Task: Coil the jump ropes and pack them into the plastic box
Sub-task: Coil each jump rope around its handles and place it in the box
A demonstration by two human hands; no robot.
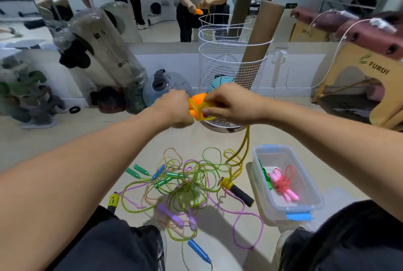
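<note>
**Fingers of both hands gripping the orange handles, yellow rope being wound around them**

Fingers (pixel 214 107) of the right hand (pixel 229 107) are curling around the yellow rope (pixel 244 146) right at the orange handles (pixel 197 100), pinching a loop against them. Left hand (pixel 174 109) is gripping the same handles from the other side, fingers closed around them; its fingertips are hidden behind the hand. Hands are nearly touching, held up in front of the wire basket (pixel 231 67).

A few yellow turns are lying across the handles. The rest of the yellow rope is hanging down from under the right hand and trailing onto the floor just left of the plastic box (pixel 305 187).

Box is sitting on the floor at lower right, open, on top of what looks like its lid, blue latch (pixel 298 216) at the near end. Inside: a coiled pink rope (pixel 283 183) with pink handles, and something green (pixel 265 174) along the left wall, partly hidden.

Tangled pile of ropes (pixel 187 185) is lying on the floor between the knees: green, purple and blue handles, plus a black-and-yellow handle (pixel 237 192) near the box. Blue handle (pixel 198 251) is lying nearest the camera.

Mirror on the far wall is reflecting the person.
</note>
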